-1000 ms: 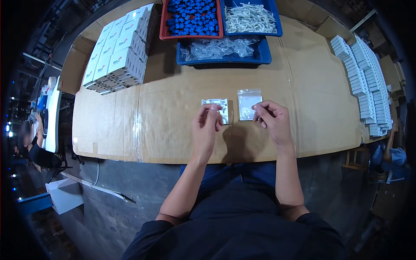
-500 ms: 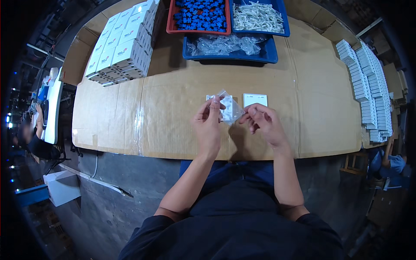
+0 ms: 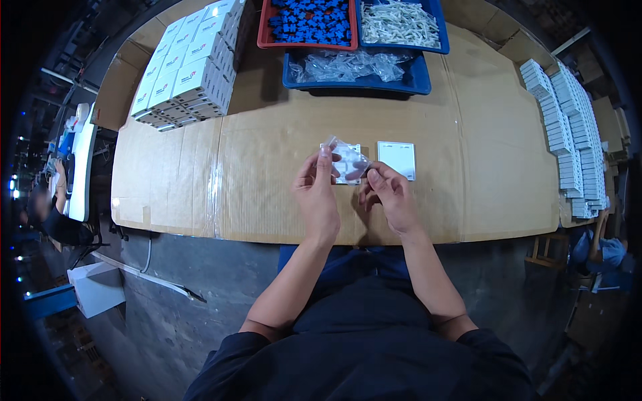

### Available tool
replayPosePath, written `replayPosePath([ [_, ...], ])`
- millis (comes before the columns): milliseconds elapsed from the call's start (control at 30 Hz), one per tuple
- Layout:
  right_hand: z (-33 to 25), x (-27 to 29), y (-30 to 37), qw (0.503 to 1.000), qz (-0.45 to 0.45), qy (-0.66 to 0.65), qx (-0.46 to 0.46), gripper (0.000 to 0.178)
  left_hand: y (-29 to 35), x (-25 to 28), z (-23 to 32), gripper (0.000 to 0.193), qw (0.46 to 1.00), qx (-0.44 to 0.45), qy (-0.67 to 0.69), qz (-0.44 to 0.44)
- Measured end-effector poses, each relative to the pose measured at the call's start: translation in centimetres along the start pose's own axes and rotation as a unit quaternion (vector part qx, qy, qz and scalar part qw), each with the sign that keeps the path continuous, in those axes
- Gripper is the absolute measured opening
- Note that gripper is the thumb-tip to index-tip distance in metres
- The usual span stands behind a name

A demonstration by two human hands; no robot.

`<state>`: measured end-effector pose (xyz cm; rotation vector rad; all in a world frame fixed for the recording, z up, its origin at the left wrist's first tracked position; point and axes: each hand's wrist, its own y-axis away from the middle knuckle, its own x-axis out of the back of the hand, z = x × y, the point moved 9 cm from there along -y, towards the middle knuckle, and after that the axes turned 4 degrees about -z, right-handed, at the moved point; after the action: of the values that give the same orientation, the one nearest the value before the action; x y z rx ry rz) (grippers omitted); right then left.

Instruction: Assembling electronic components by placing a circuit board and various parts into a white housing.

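A small clear plastic bag (image 3: 347, 159) is stretched between my two hands above the table. My left hand (image 3: 317, 190) is closed, pinching the bag's upper left part between thumb and fingers. My right hand (image 3: 389, 196) is also closed, its fingertips gripping the bag's right corner. Beneath the bag, partly covered by it, lies a white printed item (image 3: 350, 180). Just beyond my right hand, a flat white square piece (image 3: 396, 160) rests on the cardboard. Whether the bag has something inside, I cannot tell.
Cardboard covers the table (image 3: 281, 140). White boxes (image 3: 192, 77) are stacked at the far left. A red bin (image 3: 307, 47) holds blue parts, a blue bin (image 3: 401, 49) white pieces, another blue bin (image 3: 354, 85) clear bags. Flat white boxes (image 3: 568, 134) pile up at right.
My right hand has moved left and slightly closer to my left hand. The bag between them has tilted and flattened, and more of the white square shows.
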<state>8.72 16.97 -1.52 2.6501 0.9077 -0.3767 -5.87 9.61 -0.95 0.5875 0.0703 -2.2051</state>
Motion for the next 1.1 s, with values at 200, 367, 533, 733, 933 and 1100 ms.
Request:
replayPosePath([
  [200,0.3,2.4,-1.1,0.995,0.079,0.002,0.052,0.032,-0.2,-0.1,-2.3,0.028,0.997,0.071,0.014,-0.024],
  [367,-0.8,4.6,-1.0,0.989,0.093,0.095,0.068,0.034,0.2,-0.7,-3.2,0.019,0.978,0.162,-0.039,-0.128],
  [533,-1.7,6.4,-1.5,0.977,0.112,0.148,0.106,0.032,0.5,-1.0,-4.2,0.017,0.965,0.18,-0.044,-0.185],
  [733,-8.1,-0.4,3.6,0.804,0.093,0.442,0.386,0.019,0.4,-0.7,-4.2,0.015,0.972,0.176,-0.041,-0.149],
  [933,-5.8,-1.1,2.0,0.875,0.034,0.374,0.305,0.027,0.8,-1.2,-4.4,0.016,0.974,0.164,0.01,-0.155],
  [1100,-4.1,-0.2,1.0,0.946,0.026,0.229,0.228,0.029,1.0,-1.1,-4.4,0.021,0.972,0.15,-0.018,-0.178],
])
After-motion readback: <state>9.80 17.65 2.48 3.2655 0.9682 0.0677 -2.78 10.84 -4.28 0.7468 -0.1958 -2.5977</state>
